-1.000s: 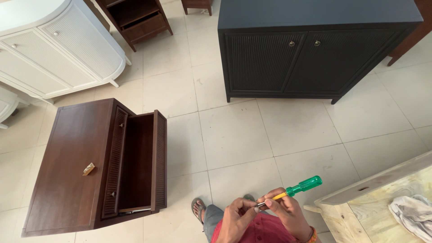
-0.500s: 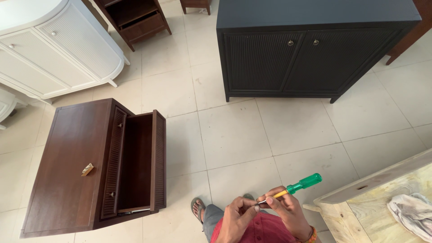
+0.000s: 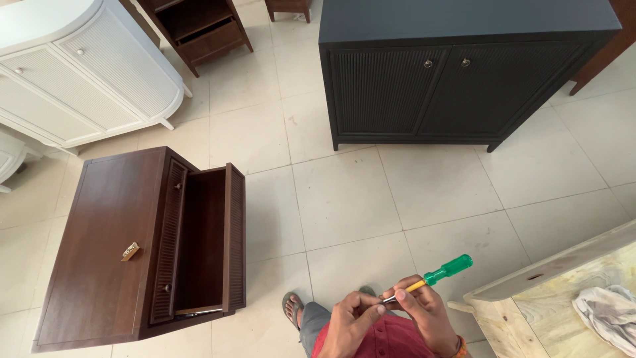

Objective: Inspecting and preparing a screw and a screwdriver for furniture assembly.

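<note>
We are looking down on a floor of large pale square tiles (image 3: 344, 199) that is running under everything in the room. A black two-door cabinet (image 3: 457, 73) with small round knobs is standing at the top right, and a white cabinet with ribbed curved doors (image 3: 86, 79) is filling the top left. Between them, at the top edge, an open dark wooden unit (image 3: 202, 26) is showing its shelves. A dark brown cabinet (image 3: 136, 248) is lying on the tiles at the left, one of its louvred doors standing open, and a small brass fitting (image 3: 130, 251) is resting on its upturned side. At the lower right a pale unfinished wooden piece (image 3: 563, 292) is jutting in, with a white cloth (image 3: 606, 315) crumpled on it.

At the bottom centre, above our sandalled foot (image 3: 291, 308), we are holding a screwdriver with a green handle (image 3: 429, 277). Our right hand (image 3: 427, 311) is closing around its yellow shaft, while our left hand (image 3: 351, 321) is pinching at its dark tip.
</note>
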